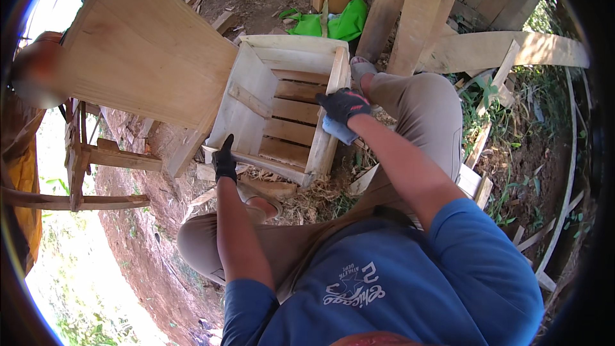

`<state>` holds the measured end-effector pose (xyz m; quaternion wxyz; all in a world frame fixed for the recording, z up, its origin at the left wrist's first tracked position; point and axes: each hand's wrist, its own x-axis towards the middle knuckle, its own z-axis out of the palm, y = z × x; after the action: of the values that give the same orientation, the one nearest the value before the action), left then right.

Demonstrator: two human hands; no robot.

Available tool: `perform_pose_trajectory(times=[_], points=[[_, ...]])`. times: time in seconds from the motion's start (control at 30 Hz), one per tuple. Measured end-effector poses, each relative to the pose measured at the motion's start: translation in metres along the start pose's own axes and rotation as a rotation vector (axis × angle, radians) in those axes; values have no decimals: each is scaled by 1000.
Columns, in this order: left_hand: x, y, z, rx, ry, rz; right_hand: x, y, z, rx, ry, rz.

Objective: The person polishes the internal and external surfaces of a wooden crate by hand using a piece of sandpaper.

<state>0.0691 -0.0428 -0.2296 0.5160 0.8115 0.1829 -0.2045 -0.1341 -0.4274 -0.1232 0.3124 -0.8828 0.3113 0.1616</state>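
A pale wooden crate (246,112) with a slatted bottom stands tilted between my knees, its inside facing up. My left hand (224,161), in a black glove, grips the near left corner, one finger stretched along the board. My right hand (346,106), in a black glove with red marks, is at the right side board (325,131). Under its palm it holds a folded blue cloth (339,130) against that board. The fingertips reach over the board's top edge, and part of the cloth is hidden by the hand.
A wide wooden board (150,45) slants up at the left, touching the crate's side. Left of it is a wooden frame (115,157). Bright green fabric (346,20) lies behind the crate. Upright planks (426,13) stand at the far right, with wood scraps and shavings on the ground.
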Motion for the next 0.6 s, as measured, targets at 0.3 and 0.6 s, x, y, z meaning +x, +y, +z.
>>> perform_pose_trajectory(times=[0.3, 0.6], points=[[-100, 25, 27, 153, -14, -9, 61, 47, -164, -165, 231, -133], [-80, 0, 45, 502, -25, 340, 121, 59, -107, -141, 346, -98]])
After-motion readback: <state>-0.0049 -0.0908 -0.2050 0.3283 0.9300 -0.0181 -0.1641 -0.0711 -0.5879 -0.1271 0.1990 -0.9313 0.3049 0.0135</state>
